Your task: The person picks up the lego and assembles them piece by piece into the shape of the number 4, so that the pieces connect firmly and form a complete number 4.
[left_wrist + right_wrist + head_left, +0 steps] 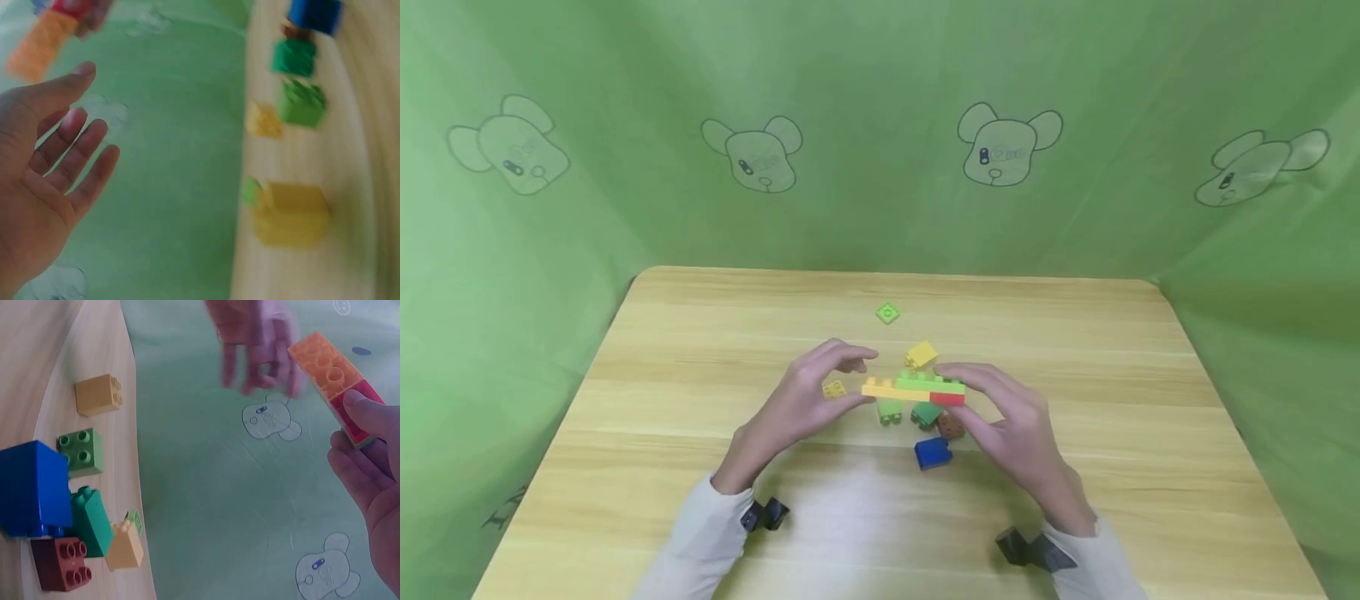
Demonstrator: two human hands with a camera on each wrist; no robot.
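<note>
While loose bricks (pixel 933 454) lie below, right hand (pixel 1021 423) pinches joined bricks (pixel 917 388), left hand (pixel 808 390) gapes

Left grip (pixel 803 393) seems loosely relaxed, slightly spread; right grip (pixel 1021 425) pinches.

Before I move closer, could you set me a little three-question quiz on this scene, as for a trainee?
1. Which hand holds the joined bricks?
2. Which loose brick lies nearest the person: A) brown, B) blue, C) yellow?
3. Fill in: a ___ one sits atop the orange brick and red brick.

Key:
1. The right hand.
2. B, the blue brick.
3. Green: the green brick.
</note>
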